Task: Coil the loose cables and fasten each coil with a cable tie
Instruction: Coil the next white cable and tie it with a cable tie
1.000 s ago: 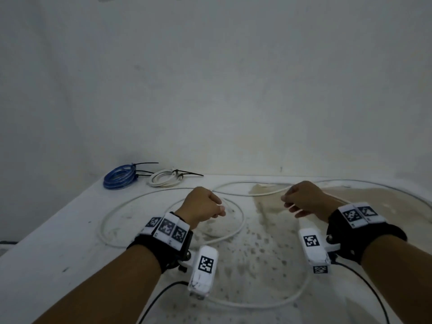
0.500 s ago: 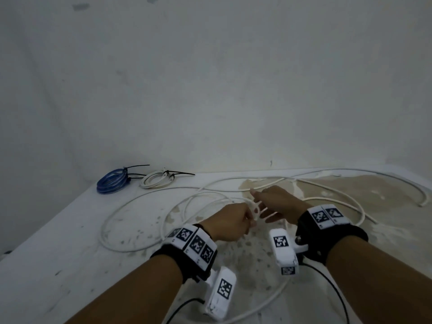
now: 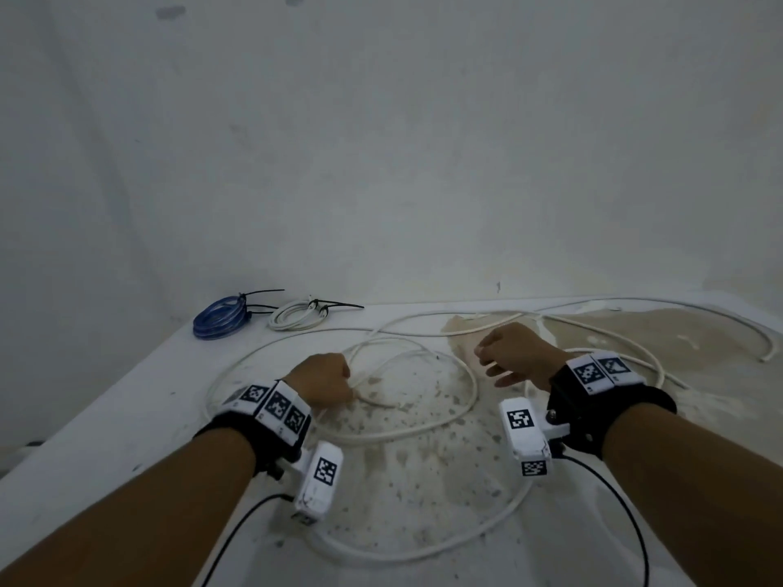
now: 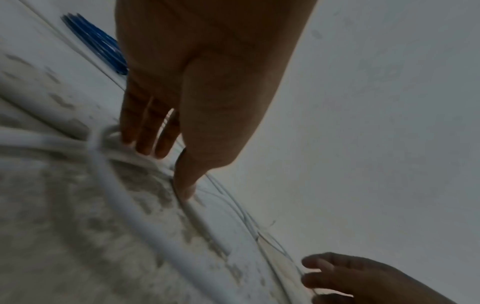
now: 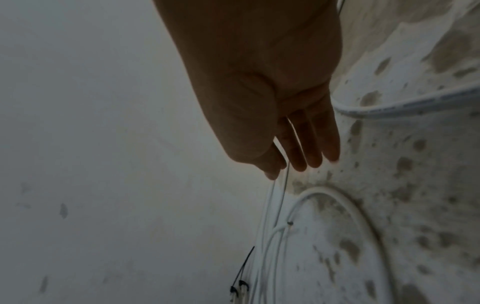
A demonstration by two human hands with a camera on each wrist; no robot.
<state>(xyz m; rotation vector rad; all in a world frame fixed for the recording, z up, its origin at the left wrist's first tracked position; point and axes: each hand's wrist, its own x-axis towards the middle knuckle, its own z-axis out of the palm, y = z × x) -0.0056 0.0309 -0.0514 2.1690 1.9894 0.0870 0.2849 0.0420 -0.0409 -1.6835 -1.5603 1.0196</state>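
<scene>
A long white cable [image 3: 473, 389] sprawls in wide loops over the stained white table [image 3: 106, 438]. My left hand [image 3: 345, 385] is a fist curled round a few gathered turns of it, left of centre. In the left wrist view the fingers [image 4: 145, 142] hook over the cable [image 4: 116, 185] and the thumb points down at the table. My right hand [image 3: 491, 362] hovers to the right with loose, spread fingers and nothing clearly held. The right wrist view shows its fingers [image 5: 306, 156] extended above a cable loop [image 5: 350, 201].
At the back left lie a blue coil [image 3: 220, 317] and a small white coil [image 3: 296, 317], each bound with a black cable tie. A wall rises right behind the table. A brown stain [image 3: 699, 374] covers the right side, where the cable's end lies.
Half a second ago both hands met at the centre over the cable. Now they are apart: the right hand has swung right and let go, the left keeps the loops.
</scene>
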